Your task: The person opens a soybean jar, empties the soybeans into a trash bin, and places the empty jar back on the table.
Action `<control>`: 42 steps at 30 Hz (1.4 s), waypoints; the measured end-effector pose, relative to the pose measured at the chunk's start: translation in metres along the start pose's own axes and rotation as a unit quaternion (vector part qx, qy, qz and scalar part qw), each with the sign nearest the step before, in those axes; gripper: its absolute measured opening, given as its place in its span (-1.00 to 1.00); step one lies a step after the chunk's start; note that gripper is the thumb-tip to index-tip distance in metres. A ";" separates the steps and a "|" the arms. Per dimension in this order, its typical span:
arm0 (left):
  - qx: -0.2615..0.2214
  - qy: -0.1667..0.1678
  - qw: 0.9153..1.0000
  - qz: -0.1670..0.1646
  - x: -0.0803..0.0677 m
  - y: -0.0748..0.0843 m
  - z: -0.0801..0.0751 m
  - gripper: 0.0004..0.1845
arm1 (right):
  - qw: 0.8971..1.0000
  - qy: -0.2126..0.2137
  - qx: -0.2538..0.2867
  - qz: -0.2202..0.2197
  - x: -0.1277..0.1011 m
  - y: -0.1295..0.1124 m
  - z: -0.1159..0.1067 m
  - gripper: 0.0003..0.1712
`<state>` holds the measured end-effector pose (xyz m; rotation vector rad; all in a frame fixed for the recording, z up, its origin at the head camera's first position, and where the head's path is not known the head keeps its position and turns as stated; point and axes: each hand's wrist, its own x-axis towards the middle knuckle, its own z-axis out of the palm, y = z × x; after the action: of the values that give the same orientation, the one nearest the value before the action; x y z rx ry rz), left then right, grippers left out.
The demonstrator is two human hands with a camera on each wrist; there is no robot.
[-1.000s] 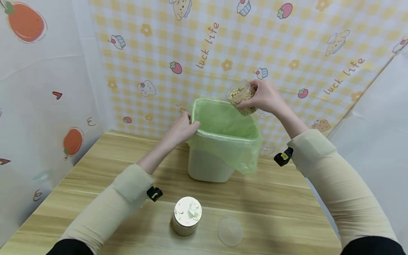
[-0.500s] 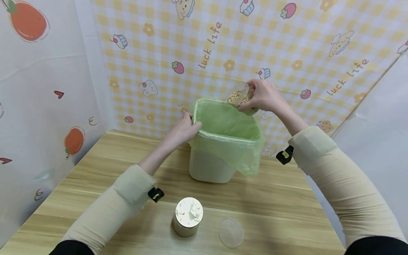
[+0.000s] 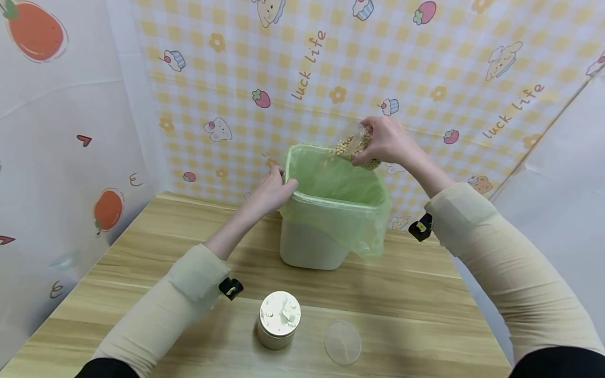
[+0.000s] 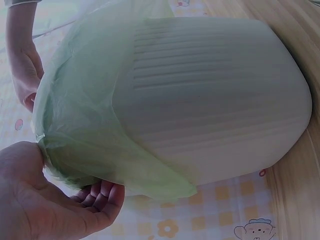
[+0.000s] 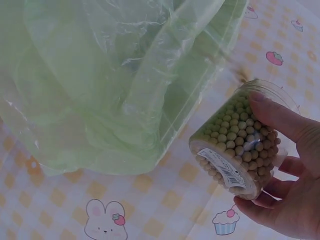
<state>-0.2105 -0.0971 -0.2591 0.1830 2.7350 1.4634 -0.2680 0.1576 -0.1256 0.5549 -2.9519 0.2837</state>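
In the head view my left hand (image 3: 273, 192) grips the left rim of a white bin (image 3: 309, 247). A thin green bag (image 3: 347, 223) lines the bin and hangs over its rim. In the left wrist view the left thumb shows at the rim and the curled fingers lie under the bag's edge. My right hand (image 3: 388, 140) holds a clear plastic jar (image 5: 235, 145) of small round tan balls, like soybeans. The jar has no lid on, and its mouth tilts down over the bin's back right rim. Some balls (image 3: 339, 149) are pouring out.
On the wooden table (image 3: 416, 315) in front of the bin stands a round container (image 3: 279, 320) with a shiny, silvery top. A clear flat disc (image 3: 342, 343), like a jar lid, lies to its right. A checked, patterned cloth (image 3: 227, 84) hangs right behind the bin.
My right hand has tipped the jar further and moved it slightly left. The balls have slid to its mouth and begun falling into the bin. My left hand stays on the rim.
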 end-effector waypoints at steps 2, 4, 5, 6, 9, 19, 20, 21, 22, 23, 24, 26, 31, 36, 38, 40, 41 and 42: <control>0.000 -0.002 1.000 -0.001 0.000 0.000 0.001 -0.28 | 1.000 -0.003 -0.001 0.000 0.000 -0.001 0.000 0.09; -0.001 -0.003 1.000 0.000 0.000 0.000 0.001 -0.28 | 1.000 -0.007 -0.003 0.002 0.000 -0.001 0.000 0.11; -0.001 -0.004 1.000 -0.001 0.000 -0.001 0.001 -0.28 | 1.000 -0.009 -0.003 0.003 0.000 -0.001 0.000 0.12; -0.002 -0.004 1.000 -0.001 0.000 -0.001 0.002 -0.28 | 1.000 -0.012 -0.004 0.004 0.000 -0.001 -0.001 0.13; -0.001 -0.005 1.000 0.000 0.001 -0.001 0.002 -0.28 | 1.000 -0.015 -0.007 0.001 0.001 -0.001 -0.001 0.14; 0.005 -0.003 1.000 0.003 0.005 -0.001 0.003 -0.26 | 1.000 -0.013 -0.015 -0.004 0.002 -0.002 -0.003 0.14; 0.006 -0.003 1.000 0.002 0.006 -0.001 0.003 -0.26 | 1.000 -0.013 -0.016 -0.004 0.002 -0.002 -0.003 0.14; 0.007 -0.003 1.000 0.002 0.006 -0.001 0.003 -0.26 | 1.000 -0.013 -0.016 -0.004 0.002 -0.002 -0.003 0.15; 0.006 -0.003 1.000 0.001 0.006 -0.001 0.003 -0.26 | 1.000 -0.013 -0.016 -0.004 0.003 -0.002 -0.003 0.14; 0.005 -0.003 1.000 0.001 0.006 -0.001 0.003 -0.26 | 1.000 -0.014 -0.017 -0.004 0.003 -0.003 -0.003 0.15; 0.005 -0.003 1.000 0.001 0.006 -0.001 0.003 -0.26 | 1.000 -0.014 -0.017 -0.004 0.003 -0.003 -0.004 0.15; 0.003 -0.003 1.000 0.001 0.006 0.000 0.003 -0.26 | 1.000 -0.012 -0.016 -0.005 0.002 -0.004 -0.004 0.14; -0.002 -0.003 1.000 0.000 0.005 0.001 0.002 -0.28 | 1.000 -0.010 -0.020 -0.007 0.002 -0.005 -0.004 0.14; -0.001 -0.005 1.000 -0.003 0.004 0.001 0.002 -0.28 | 1.000 -0.005 -0.022 -0.011 0.003 -0.005 -0.004 0.10; 0.001 -0.005 1.000 -0.004 0.004 0.001 0.002 -0.27 | 1.000 -0.003 -0.022 -0.014 0.003 -0.005 -0.004 0.09; 0.001 -0.005 1.000 -0.004 0.004 0.001 0.002 -0.27 | 1.000 -0.003 -0.023 -0.016 0.004 -0.005 -0.003 0.09; 0.001 -0.005 1.000 -0.004 0.004 0.001 0.002 -0.28 | 1.000 -0.004 -0.024 -0.015 0.004 -0.005 -0.003 0.09; 0.001 -0.005 1.000 -0.005 0.004 0.001 0.002 -0.28 | 1.000 -0.005 -0.026 -0.015 0.004 -0.005 -0.003 0.10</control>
<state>-0.2145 -0.0941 -0.2598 0.1759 2.7251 1.4546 -0.2698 0.1520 -0.1207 0.5950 -2.9477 0.2004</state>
